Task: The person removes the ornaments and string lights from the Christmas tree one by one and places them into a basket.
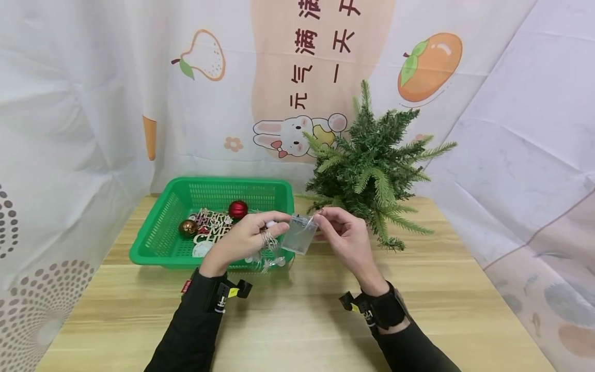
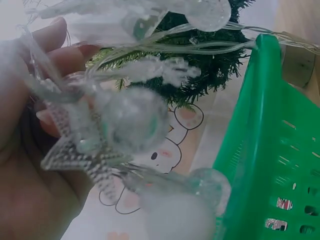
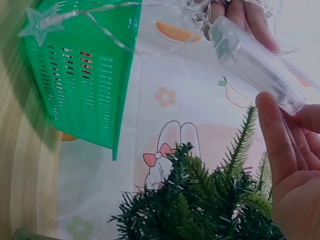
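Observation:
Above the front right of a green basket [image 1: 162, 260], my left hand [image 1: 244, 238] holds a bundle of clear string lights. A clear plastic star [image 2: 95, 157] and a round clear bulb cover [image 2: 137, 120] hang from it in the left wrist view. Between the hands is a small translucent box [image 1: 298, 237], tilted, which looks like the lights' battery case. The fingers of my right hand [image 1: 347, 238] pinch at its right upper end. In the right wrist view the box [image 3: 255, 62] spans both hands, and a wire runs from the bundle to another star [image 3: 42, 25].
Inside the basket lie a red ball [image 1: 238, 209], a brown ball [image 1: 188, 228] and cut-out lettering [image 1: 216, 226]. A small artificial fir tree [image 1: 372, 160] stands behind my right hand. A printed cloth [image 1: 209, 129] hangs behind the wooden table [image 1: 297, 320].

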`<state>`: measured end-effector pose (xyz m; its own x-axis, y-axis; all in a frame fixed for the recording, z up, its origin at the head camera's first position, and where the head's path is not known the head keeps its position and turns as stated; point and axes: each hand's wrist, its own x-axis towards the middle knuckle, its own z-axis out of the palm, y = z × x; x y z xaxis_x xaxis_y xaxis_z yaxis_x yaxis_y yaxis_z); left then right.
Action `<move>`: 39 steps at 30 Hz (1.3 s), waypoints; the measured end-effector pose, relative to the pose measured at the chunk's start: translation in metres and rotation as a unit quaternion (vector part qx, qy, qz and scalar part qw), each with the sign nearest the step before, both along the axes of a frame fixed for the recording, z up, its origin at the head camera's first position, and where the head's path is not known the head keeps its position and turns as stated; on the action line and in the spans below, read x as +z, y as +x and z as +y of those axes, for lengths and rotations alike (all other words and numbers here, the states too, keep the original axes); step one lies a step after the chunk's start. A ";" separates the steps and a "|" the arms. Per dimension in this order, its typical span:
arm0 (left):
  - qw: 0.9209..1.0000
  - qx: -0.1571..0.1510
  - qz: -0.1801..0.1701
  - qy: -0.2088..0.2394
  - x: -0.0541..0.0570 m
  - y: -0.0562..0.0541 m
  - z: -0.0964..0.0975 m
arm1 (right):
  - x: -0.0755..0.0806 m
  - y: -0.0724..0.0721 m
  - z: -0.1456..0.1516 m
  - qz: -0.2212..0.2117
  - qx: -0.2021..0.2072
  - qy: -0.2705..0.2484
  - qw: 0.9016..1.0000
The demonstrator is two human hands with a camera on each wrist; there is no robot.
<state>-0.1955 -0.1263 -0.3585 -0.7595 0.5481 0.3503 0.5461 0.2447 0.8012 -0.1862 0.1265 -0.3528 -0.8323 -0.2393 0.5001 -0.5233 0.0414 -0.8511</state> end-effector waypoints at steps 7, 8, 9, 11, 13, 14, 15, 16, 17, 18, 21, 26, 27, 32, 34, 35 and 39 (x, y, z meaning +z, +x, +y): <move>0.998 -0.013 -0.031 -0.045 -0.003 -0.001 0.002 | -0.011 -0.004 -0.006 0.015 0.000 0.005 1.000; 0.998 -0.013 -0.033 -0.050 -0.004 -0.002 0.003 | -0.012 -0.004 -0.007 0.016 -0.005 0.009 1.000; 0.998 -0.012 -0.035 -0.054 -0.004 -0.002 0.004 | -0.012 -0.004 -0.008 0.017 -0.008 0.013 1.000; 0.998 -0.012 -0.040 -0.053 -0.005 -0.003 0.005 | -0.013 -0.004 -0.008 0.013 -0.012 0.011 1.000; 0.998 -0.009 -0.044 -0.049 -0.005 -0.003 0.006 | -0.013 -0.004 -0.009 0.005 -0.008 0.002 1.000; 0.998 -0.007 -0.044 -0.049 -0.006 -0.003 0.006 | -0.013 -0.004 -0.009 0.003 -0.006 0.000 1.000; 0.998 -0.007 -0.045 -0.048 -0.006 -0.003 0.006 | -0.013 -0.004 -0.009 -0.001 -0.002 -0.002 1.000; 0.998 -0.007 -0.045 -0.047 -0.006 -0.002 0.006 | -0.013 -0.004 -0.009 -0.004 0.000 -0.004 1.000; 0.998 -0.006 -0.045 -0.046 -0.005 -0.002 0.005 | -0.013 -0.005 -0.009 -0.007 0.004 -0.004 1.000; 0.998 -0.006 -0.043 -0.047 -0.005 -0.002 0.005 | -0.014 -0.005 -0.008 -0.008 0.006 -0.003 1.000; 0.998 -0.002 -0.037 -0.052 -0.005 -0.002 0.004 | -0.015 -0.006 -0.008 -0.011 0.012 -0.002 1.000; 0.998 0.000 -0.027 -0.052 -0.003 -0.002 0.003 | -0.015 -0.007 -0.006 -0.022 0.025 0.001 0.999; 0.998 -0.001 -0.026 -0.050 -0.002 -0.001 0.003 | -0.014 -0.006 -0.006 -0.025 0.028 0.001 0.999; 0.999 0.007 -0.012 -0.037 0.002 0.000 0.002 | -0.009 -0.004 -0.003 -0.020 0.030 0.011 0.999; 0.999 0.016 -0.009 -0.029 0.004 0.002 0.002 | -0.007 -0.002 -0.001 -0.011 0.032 0.017 0.999; 1.000 0.019 -0.006 -0.023 0.006 0.003 0.001 | -0.006 -0.002 0.000 -0.006 0.031 0.024 0.999; 0.999 0.034 0.009 -0.003 0.011 0.007 -0.004 | 0.001 0.001 0.005 0.017 0.033 0.053 0.998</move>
